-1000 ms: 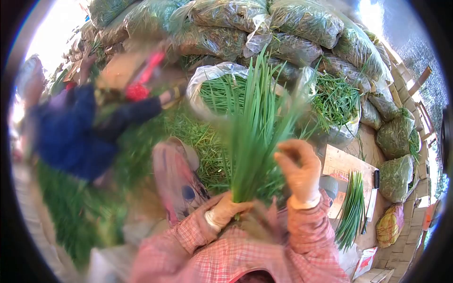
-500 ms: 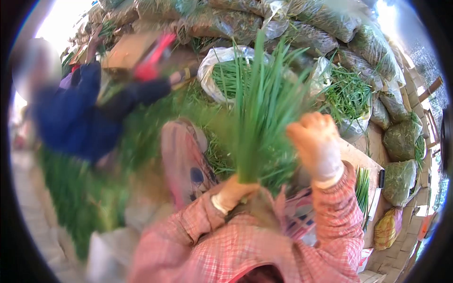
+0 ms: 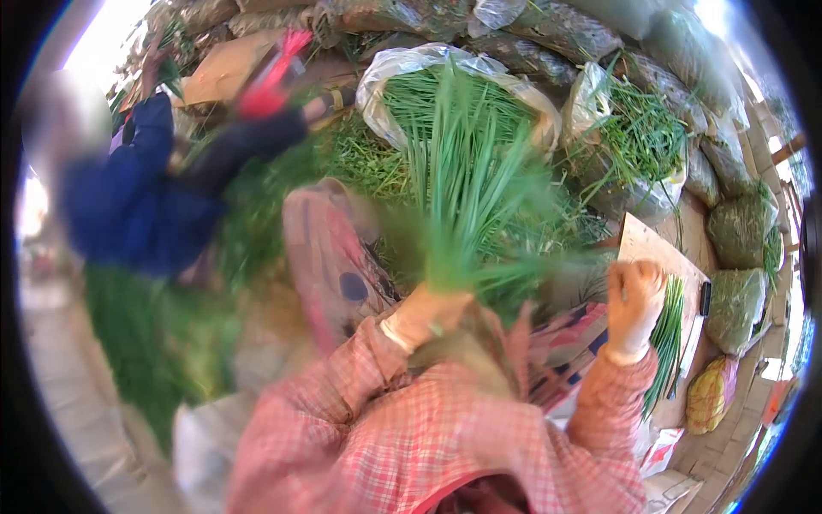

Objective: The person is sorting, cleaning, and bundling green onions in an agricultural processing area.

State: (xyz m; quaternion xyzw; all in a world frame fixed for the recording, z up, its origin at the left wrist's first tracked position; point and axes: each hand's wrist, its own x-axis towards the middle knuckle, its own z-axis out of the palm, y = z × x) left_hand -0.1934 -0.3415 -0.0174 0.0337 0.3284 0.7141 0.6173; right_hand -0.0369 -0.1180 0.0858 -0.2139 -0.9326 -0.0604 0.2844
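A bunch of long green stalks (image 3: 462, 171) fans upward from my left hand (image 3: 432, 319), which is gloved and wrapped round its lower end. To the right, my gloved right hand (image 3: 634, 308) is closed at the edge of a wooden board (image 3: 655, 244), with a few blurred green blades reaching toward it from the bunch. Whether it grips their tips cannot be made out. Beside that hand, a smaller bundle of green stalks (image 3: 670, 343) lies on the board.
An open bag of green stalks (image 3: 398, 103) stands ahead, with a bag of loose greens (image 3: 638, 158) at its right. Stuffed plastic bags (image 3: 548, 30) are piled behind. A co-worker in dark blue (image 3: 141, 201) is at the left, near heaped greens (image 3: 145, 343).
My right hand has moved right and down, away from the bunch, toward the board. My left hand still holds the bunch, whose leaves now spread wider to the right.
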